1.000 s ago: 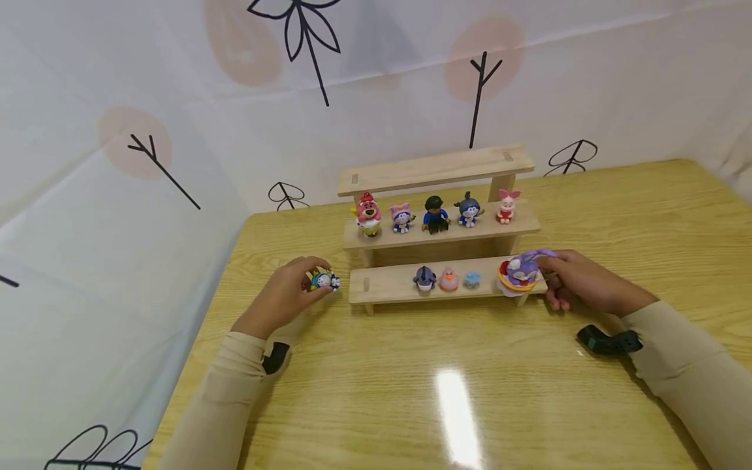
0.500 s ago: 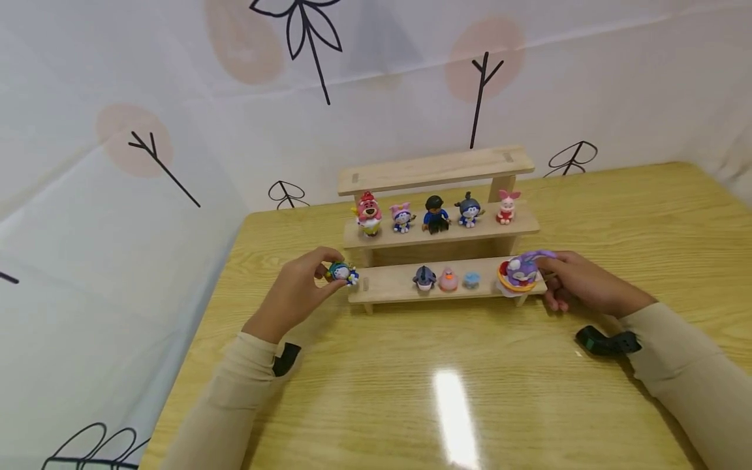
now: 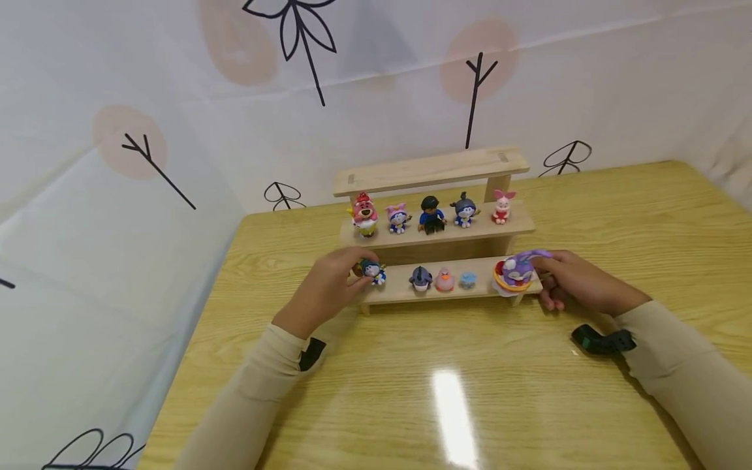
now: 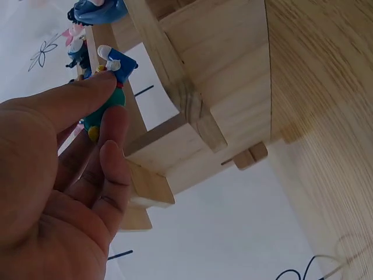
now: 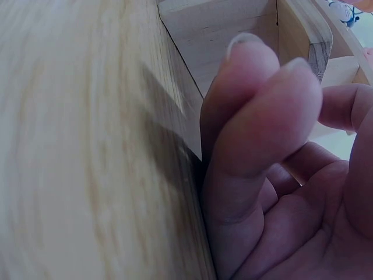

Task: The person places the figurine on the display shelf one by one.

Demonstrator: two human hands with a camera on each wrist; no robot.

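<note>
My left hand pinches a small figurine with a green cap and blue-and-white body, over the left end of the bottom shelf. In the left wrist view the figurine sits between thumb and fingers. At the other end of that shelf, my right hand holds a purple long-eared figurine by its ears; it sits in a white cup shape with an orange rim. The right wrist view shows curled fingers beside the shelf, the figurine hidden there.
On the bottom shelf stand a dark blue figurine, a pink duck and a small light-blue piece. Several figurines, including a red-and-pink bear, line the middle shelf. The top shelf rises behind, before a patterned cloth.
My left hand has carried the green-capped figurine rightward from beside the stand to over the bottom shelf's left end. My right hand has stayed on the purple figurine.
</note>
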